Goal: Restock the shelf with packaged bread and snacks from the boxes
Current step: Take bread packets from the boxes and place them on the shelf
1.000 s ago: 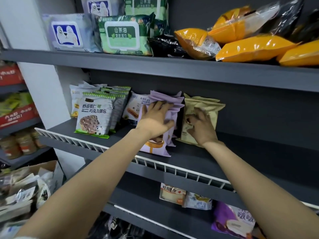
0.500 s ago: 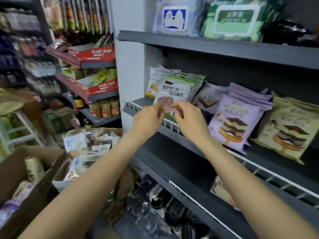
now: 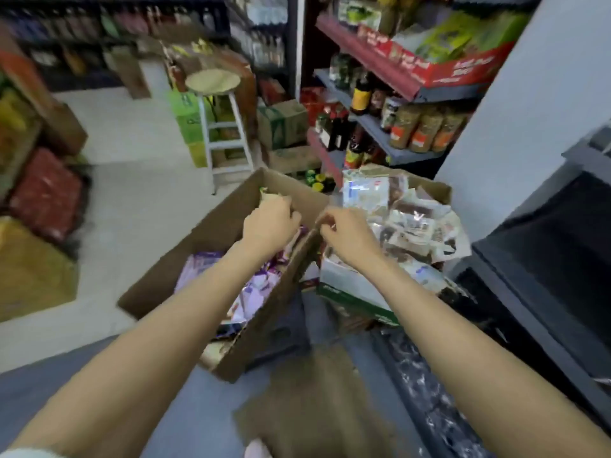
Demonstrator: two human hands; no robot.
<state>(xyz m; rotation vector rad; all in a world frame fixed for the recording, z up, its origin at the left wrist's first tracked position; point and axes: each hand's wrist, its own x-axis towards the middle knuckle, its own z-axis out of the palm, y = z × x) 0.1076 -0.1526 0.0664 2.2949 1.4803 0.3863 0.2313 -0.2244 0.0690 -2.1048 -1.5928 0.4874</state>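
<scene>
Cardboard box (image 3: pixel 211 256) of purple packets (image 3: pixel 254 289) at 12 o'clock, left hand (image 3: pixel 269 223) and right hand (image 3: pixel 347 234) curled above, grasp unclear

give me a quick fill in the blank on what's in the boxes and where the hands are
1. The left hand reaches into the brown ____ box.
2. The packets lying in that box are mostly ____ in colour.
3. The right hand is over the edge between the two ____.
4. A round-topped ____ stands on the floor beyond the boxes.

Missing words: cardboard; purple; boxes; stool
</scene>
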